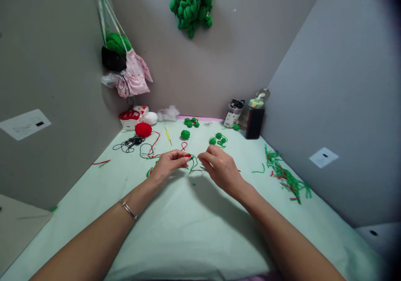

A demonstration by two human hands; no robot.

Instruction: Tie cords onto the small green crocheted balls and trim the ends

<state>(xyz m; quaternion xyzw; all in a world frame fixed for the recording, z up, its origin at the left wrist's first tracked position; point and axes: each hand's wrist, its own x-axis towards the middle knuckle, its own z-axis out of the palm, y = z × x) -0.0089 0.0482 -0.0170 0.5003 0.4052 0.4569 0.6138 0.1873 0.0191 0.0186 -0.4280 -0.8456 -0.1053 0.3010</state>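
Head view: left hand [168,162] pinched small red-and-green yarn piece [188,156] just above tabletop [175,231]. Right hand [221,166] had fingers curled; couldn't tell if they gripped anything. Looked like mid yarn-work imo, next move probably needing steady left pinch. Piece's visible end pointed right, long axis roughly sideways, rest hidden.

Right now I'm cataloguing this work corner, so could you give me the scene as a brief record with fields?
Left hand: pinching a small red and green piece
Right hand: fingers bunched beside it; hold unclear
Yarn: red ball and black tangle, beyond the left hand
Tool: slim, yellow, lying on the table
Scraps: green and red pile, table's right side
Wall: green cluster hanging
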